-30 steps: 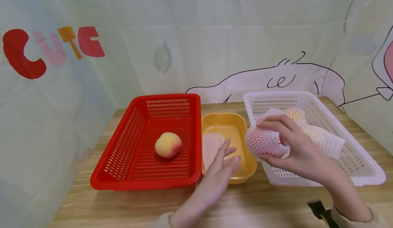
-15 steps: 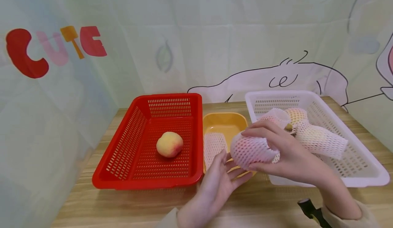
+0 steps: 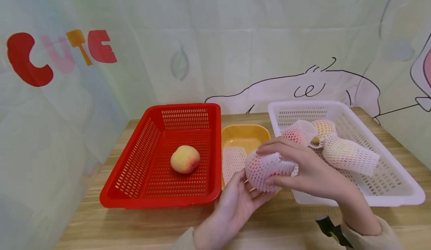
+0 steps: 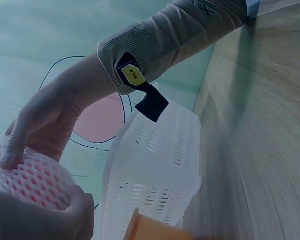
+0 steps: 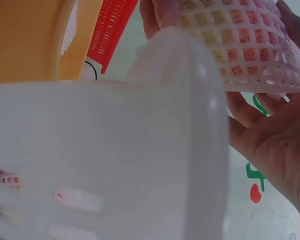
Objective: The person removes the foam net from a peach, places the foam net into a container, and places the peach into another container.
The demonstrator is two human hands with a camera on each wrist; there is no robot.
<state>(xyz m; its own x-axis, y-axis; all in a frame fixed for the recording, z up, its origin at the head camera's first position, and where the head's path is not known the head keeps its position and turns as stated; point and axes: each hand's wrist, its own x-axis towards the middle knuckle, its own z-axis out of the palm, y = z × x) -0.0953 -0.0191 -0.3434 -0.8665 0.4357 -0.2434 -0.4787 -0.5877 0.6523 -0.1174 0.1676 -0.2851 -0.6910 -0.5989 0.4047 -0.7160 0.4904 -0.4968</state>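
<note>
In the head view, my right hand grips a peach in a white foam net from above, thumb on the near side and fingers over the top. My left hand, palm up, cups it from below and from the left. Red and yellow skin shows through the mesh. The left wrist view has the netted peach between both hands. A bare peach lies in the red basket on the left. A flat foam net lies in the yellow tray behind my left hand.
The white basket on the right contains several net-wrapped fruits, among them a pink one and a pale yellow one. All three containers stand side by side on the wooden table, before a printed curtain.
My right hand has brought the netted peach leftward and down from the white basket's edge. My left hand has turned palm up beneath it and now touches it.
</note>
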